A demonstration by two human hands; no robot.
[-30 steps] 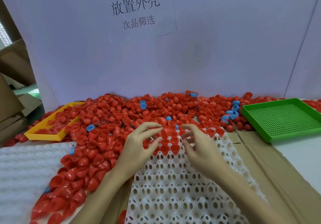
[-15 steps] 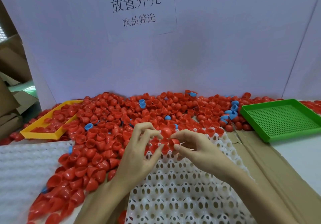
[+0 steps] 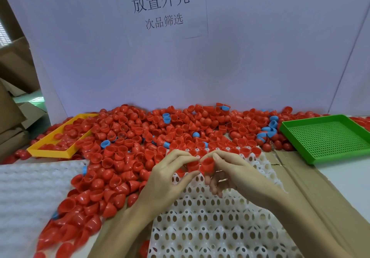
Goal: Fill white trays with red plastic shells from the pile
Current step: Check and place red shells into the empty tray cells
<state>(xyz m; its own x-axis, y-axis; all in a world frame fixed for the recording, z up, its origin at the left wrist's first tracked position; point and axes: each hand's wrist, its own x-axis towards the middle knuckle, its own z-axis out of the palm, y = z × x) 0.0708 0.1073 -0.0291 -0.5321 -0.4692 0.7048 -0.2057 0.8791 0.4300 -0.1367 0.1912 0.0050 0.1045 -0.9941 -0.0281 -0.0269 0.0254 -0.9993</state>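
Beneath a sign (image 3: 160, 9) reading "放置外壳 次品筛选", our left hand (image 3: 168, 179) and right hand (image 3: 234, 173) each pinch a red shell (image 3: 207, 165) above the white tray (image 3: 210, 223).

- The pile of red shells (image 3: 140, 137) spreads across the far part of the table from left to right, up against the white back wall (image 3: 240, 67); no bare path runs through it.
- A yellow frame (image 3: 50, 151) lies at the pile's far left, partly buried in shells.
- A green tray (image 3: 328, 137) takes the far right side; its raised rim blocks a low sideways pass.
- The white tray (image 3: 210, 227) fills the near middle, most of its pockets open.
- Bare table (image 3: 352, 181) lies near the right edge, in front of the green tray.
- A white dimpled sheet (image 3: 26, 197) covers the near left.
- Cardboard boxes (image 3: 12, 97) stand past the left edge.
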